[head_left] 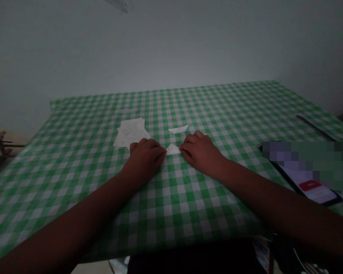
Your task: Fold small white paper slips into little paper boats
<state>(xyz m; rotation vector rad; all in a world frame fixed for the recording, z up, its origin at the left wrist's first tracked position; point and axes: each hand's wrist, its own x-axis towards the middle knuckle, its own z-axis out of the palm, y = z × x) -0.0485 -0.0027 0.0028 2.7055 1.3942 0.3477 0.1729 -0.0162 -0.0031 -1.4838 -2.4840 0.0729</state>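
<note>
Between my two hands, just above the checked tablecloth, is a small folded piece of printed paper (pixel 173 149) with a peaked top. My left hand (pixel 145 158) pinches its left corner between thumb and fingers. At the opposite corner, my right hand (pixel 201 152) grips it the same way. Just beyond lies a second folded paper (pixel 178 129), shaped like a shallow boat. A loose pile of printed paper sheets (pixel 133 131) rests past my left hand, which hides part of its near edge.
A green and white checked tablecloth (pixel 171 201) covers the table. To the right lies a phone (pixel 317 190) with a lit screen, partly blurred out. A thin dark strip (pixel 314 125) lies farther back on the right. A pale wall (pixel 171 45) stands behind the table.
</note>
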